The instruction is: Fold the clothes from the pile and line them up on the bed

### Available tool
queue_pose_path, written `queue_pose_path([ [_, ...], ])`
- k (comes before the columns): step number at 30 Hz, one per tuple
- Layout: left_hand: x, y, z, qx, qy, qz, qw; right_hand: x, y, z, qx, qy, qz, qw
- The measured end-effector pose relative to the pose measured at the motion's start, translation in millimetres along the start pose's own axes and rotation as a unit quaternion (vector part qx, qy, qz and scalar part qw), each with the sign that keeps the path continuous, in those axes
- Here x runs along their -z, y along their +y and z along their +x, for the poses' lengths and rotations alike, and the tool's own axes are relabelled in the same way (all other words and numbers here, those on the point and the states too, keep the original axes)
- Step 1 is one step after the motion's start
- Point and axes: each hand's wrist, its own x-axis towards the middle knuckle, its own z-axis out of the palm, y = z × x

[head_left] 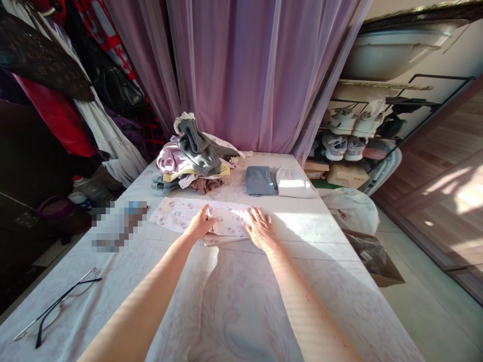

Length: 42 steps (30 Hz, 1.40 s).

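Floral cloth garment (175, 215) lies on the surface (241, 306) beneath both grips: your left grip (202, 223) curls onto its fold, pinch unclear; your right grip (259, 229) rests open and flat. Folded grey garment (260, 181) sits just ahead of your right grip.

Sheer mauve curtains (241, 65) hang behind; a black wire shoe rack (426, 95) stands right; sunlight streaks wooden panelling (445, 201) above pale floor tiles (426, 311).

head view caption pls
Left hand and right hand rest on a floral white garment on a pale tablecloth, folded clothes beyond
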Motion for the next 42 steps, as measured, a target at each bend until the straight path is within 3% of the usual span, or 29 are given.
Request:
queue_pose_path([
  [2,3.5,0.2,0.3,-0.003,0.013,0.036,0.999,-2.5,0.5,-0.1,-0.005,-0.004,-0.009,1.000],
  [5,7.8,1.2,-2.2,-0.024,0.076,0.114,0.990,-2.3,-0.7,0.0,-0.009,-0.008,-0.016,1.000],
  [8,2.1,4.5,-8.2,-0.110,0.126,0.189,0.968,-0.1,-2.2,-1.0,-0.004,-0.009,-0.018,1.000],
  [11,-15.8,9.6,-14.7,-0.231,0.076,0.262,0.934,-0.1,-2.3,-3.8,0.000,0.012,-0.018,1.000],
  [14,-34.0,11.4,-19.3,-0.279,0.014,0.330,0.902,-2.5,-1.2,-6.8,-0.007,0.050,-0.023,0.998],
  [17,-40.5,8.2,-21.0,-0.254,0.008,0.368,0.894,-4.4,-1.1,-7.5,-0.011,0.043,-0.011,0.999],
  [22,-35.3,5.2,-19.0,-0.214,-0.006,0.382,0.899,-7.2,-2.5,-2.4,-0.045,0.012,0.001,0.999],
  [29,-33.4,5.9,-19.4,-0.211,-0.012,0.380,0.901,-15.9,17.5,0.3,-0.176,0.117,0.022,0.977],
  [35,-34.4,5.3,-21.0,-0.219,-0.002,0.375,0.901,-7.7,23.9,3.9,-0.102,0.097,0.022,0.990],
  [42,-34.7,5.2,-22.8,-0.222,0.002,0.368,0.903,9.6,39.8,39.1,-0.116,0.090,0.052,0.988],
])
